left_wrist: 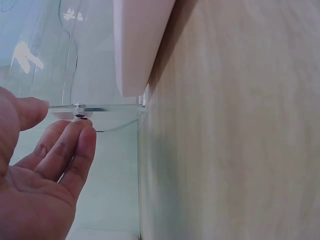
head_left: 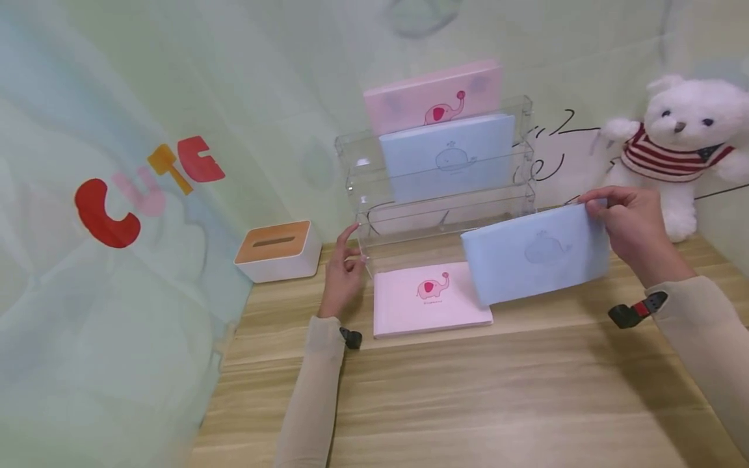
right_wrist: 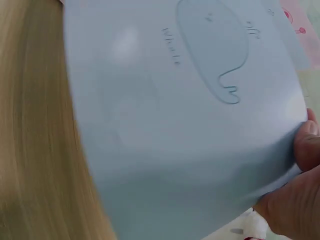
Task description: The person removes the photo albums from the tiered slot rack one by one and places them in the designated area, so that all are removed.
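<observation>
My right hand (head_left: 634, 224) pinches the upper right corner of a light blue book (head_left: 541, 250) with a whale drawing, raised and tilted over the table. In the right wrist view the word "Whale" shows on its cover, thumb on the front. My left hand (head_left: 344, 276) holds the left side panel of a clear acrylic rack (head_left: 445, 218), with thumb at its front edge and fingers on the outer side. A pink elephant book (head_left: 404, 305) lies before the rack, partly overlapped by the blue one. Higher tiers bear another blue whale book (head_left: 433, 153) and a pink elephant book (head_left: 398, 104).
A white tissue box (head_left: 275, 270) with a wooden lid stands left of the rack. A white teddy bear (head_left: 679, 175) in a striped top sits at the right. Curtain-like fabric (head_left: 281, 97) hangs behind, and the wooden table (head_left: 468, 390) extends towards me.
</observation>
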Available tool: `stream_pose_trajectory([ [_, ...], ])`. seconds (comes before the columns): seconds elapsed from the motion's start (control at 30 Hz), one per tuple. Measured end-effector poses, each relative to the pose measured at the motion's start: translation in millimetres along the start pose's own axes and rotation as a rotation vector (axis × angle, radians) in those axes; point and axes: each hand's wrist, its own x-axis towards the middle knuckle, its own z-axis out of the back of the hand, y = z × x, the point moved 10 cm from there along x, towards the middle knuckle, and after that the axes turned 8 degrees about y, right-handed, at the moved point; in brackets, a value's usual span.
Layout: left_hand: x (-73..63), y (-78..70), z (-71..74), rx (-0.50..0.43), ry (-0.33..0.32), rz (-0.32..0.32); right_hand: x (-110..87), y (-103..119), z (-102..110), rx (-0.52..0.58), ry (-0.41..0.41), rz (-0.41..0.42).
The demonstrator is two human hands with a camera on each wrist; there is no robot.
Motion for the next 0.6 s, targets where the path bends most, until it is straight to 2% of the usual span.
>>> stream_pose_trajectory([
  [0.23, 2.0, 0.7, -1.1, -0.016, 0.005, -0.040, 3.1, -21.3, 2.8, -0.058, 0.068, -0.135],
  [0.4, 1.5, 1.4, -0.9, -0.021, 0.003, -0.053, 5.3, -36.0, 7.3, -0.095, 0.065, -0.203],
  [0.6, 2.3, 1.5, -1.0, -0.026, 0.006, -0.027, 10.3, -55.8, 11.3, -0.047, 0.047, -0.269],
])
